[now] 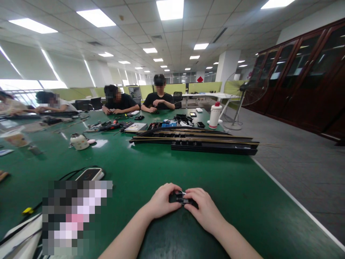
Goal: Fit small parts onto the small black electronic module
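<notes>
Left hand [165,200] and right hand [204,206] have fingers [174,187] pinched round a black part [177,197] over the green bench [151,165], a white bottle [215,117] unreadably marked beyond, ceiling lights [170,9] blazing!

Small black part [178,198], partly hidden

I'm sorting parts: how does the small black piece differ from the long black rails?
The small black piece is compact; the long black rails are far longer. The left hand and right hand hold the piece; the rails lie on the green table. Both are mostly black.
</notes>
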